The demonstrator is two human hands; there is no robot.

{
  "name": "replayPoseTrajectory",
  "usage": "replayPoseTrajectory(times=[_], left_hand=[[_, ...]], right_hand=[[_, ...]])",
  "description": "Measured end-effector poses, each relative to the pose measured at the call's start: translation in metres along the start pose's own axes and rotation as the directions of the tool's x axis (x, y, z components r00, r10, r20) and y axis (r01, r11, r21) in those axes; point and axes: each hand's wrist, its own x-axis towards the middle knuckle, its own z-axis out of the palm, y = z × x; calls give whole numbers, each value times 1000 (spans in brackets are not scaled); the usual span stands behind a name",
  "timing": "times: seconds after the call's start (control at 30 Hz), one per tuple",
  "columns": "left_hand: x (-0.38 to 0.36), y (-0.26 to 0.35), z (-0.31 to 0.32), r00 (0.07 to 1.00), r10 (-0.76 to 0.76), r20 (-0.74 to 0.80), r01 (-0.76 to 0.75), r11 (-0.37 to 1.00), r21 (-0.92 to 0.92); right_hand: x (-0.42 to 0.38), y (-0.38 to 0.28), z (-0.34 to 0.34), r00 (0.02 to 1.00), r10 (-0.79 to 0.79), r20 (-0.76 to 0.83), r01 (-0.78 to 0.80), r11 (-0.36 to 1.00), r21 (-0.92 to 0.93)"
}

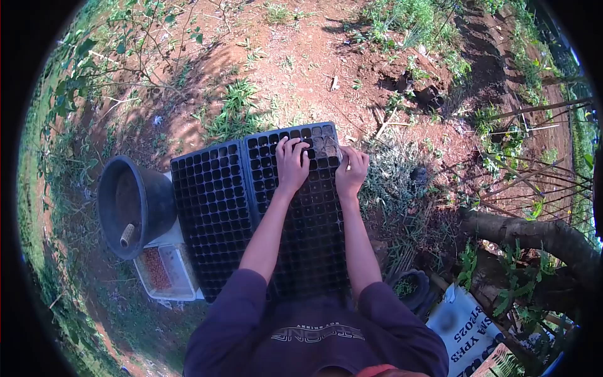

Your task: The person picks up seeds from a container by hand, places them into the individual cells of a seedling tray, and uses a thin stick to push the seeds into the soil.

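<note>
Two black seedling trays lie side by side in front of me. The left tray (pixel 210 207) shows dark, hollow cells. On the right tray (pixel 254 151), several cells in the far right corner hold brown soil (pixel 326 146). My left hand (pixel 293 162) rests over this tray's far cells, its bent fingers apart and touching the cell rims beside the soil. At the tray's right edge, my right hand (pixel 352 171) has its thumb and fingers closed around the rim. My fingers hide part of the cells below them.
To the left stands a dark bucket (pixel 160 204) with a pale, ridged cylindrical piece (pixel 127 235) inside. Nearer me, a clear plastic container (pixel 182 267) holds reddish-brown grains. A branch (pixel 524 229), a printed white sack (pixel 461 333) and a dark pot (pixel 422 298) are at right.
</note>
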Motion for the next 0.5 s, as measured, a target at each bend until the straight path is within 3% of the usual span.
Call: replayPoseTrajectory(times=[0.5], left_hand=[[1,1,-1,1000,-10,-4,10,1000,-17]], right_hand=[[-3,-4,-4,999,31,28,-30,999,-35]])
